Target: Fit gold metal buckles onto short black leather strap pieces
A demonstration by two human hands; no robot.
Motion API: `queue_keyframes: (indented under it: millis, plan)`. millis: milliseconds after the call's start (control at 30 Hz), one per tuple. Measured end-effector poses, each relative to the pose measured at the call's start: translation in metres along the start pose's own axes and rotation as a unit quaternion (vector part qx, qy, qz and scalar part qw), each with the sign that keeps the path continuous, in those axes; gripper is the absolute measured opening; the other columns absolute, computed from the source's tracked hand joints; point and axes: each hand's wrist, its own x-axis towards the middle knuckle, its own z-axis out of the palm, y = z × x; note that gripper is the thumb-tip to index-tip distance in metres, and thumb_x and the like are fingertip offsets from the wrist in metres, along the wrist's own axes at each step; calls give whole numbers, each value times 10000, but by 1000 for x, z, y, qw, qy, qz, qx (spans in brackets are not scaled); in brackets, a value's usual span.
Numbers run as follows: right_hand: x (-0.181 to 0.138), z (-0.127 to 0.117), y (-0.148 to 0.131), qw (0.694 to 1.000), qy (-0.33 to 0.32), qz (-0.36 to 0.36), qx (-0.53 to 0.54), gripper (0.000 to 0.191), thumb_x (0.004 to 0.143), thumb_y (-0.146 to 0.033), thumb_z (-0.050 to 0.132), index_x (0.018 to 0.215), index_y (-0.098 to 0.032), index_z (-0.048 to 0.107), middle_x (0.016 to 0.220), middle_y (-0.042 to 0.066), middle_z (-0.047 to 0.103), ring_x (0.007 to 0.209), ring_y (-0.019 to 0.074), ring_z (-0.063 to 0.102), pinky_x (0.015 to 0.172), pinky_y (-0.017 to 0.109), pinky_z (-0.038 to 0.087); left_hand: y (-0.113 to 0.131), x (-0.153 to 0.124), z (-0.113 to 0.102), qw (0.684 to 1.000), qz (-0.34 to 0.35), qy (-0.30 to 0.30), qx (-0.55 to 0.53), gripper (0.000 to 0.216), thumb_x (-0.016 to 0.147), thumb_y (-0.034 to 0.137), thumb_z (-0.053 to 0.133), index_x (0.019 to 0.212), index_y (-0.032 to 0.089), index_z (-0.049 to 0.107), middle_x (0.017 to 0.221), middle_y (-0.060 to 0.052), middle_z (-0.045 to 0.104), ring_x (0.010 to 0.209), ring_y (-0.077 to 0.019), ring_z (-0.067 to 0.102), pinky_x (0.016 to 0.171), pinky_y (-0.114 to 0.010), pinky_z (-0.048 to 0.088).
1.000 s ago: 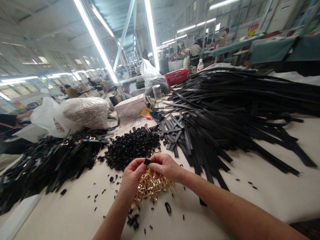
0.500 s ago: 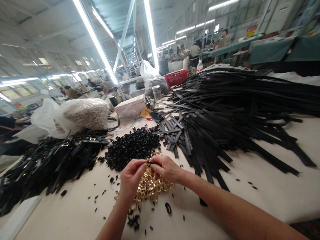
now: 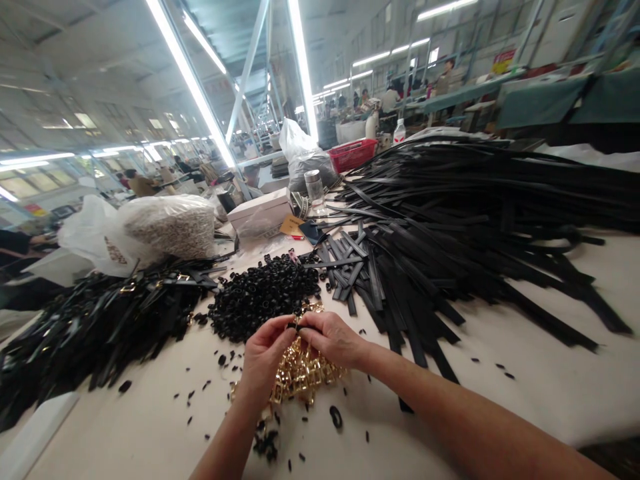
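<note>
My left hand (image 3: 263,357) and my right hand (image 3: 334,339) meet fingertip to fingertip above a heap of gold metal buckles (image 3: 300,375). Both are pinched shut on one small black piece (image 3: 294,327) between them. Just beyond my fingers lies a mound of small black loops (image 3: 263,293). A big pile of long black straps (image 3: 465,213) spreads to the right of my right forearm.
A heap of black straps with buckles (image 3: 95,320) fills the left. A plastic bag of pale small parts (image 3: 167,227), a white box (image 3: 263,208), a jar (image 3: 315,190) and a red basket (image 3: 353,153) stand behind. Loose black bits dot the beige table (image 3: 500,400). People work far off.
My fingertips have closed tighter round the small black piece, which showed more plainly a second ago. Both hands stay in the same spot over the gold buckles.
</note>
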Motion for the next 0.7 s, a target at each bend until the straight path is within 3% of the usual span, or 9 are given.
queue_keyframes:
  millis: [133,300,400,533,700]
  plan:
    - [-1,-4,-6,997,9,-31,-72,139,862,-148,481,850,-154,619,685,-14,601,567,89,549,547,190,391,-1,0,0,1000,-5,6,-6,289,651,294,823,887,163,722,896,-52,741,702,-148,667,666,-238,542]
    - [-4,-20,-22,990,-51,-25,-127,123,843,-168,516,777,-163,620,637,-29,594,572,93,515,538,191,339,5,9,-10,989,-19,69,-126,324,568,220,865,847,155,715,769,-7,711,631,-89,641,610,-163,532]
    - [-4,-23,-25,987,-45,-39,-153,128,836,-153,516,755,-160,614,631,-33,576,568,88,483,543,194,320,10,13,-13,977,-32,94,-187,335,556,160,863,855,151,711,731,14,681,560,-42,598,556,-108,511]
    - [-5,-14,-20,982,8,-75,-174,144,847,-169,514,784,-165,643,667,-22,595,604,96,474,581,199,326,6,12,-8,965,-86,70,-236,288,663,97,780,934,148,697,768,-12,686,567,-50,614,561,-112,535]
    - [-7,-7,-17,982,7,-79,-172,195,882,-204,488,934,-196,676,821,2,680,614,102,513,591,200,356,-3,8,-2,964,-118,38,-236,234,700,65,743,915,135,684,868,-38,705,619,-58,639,583,-107,546]
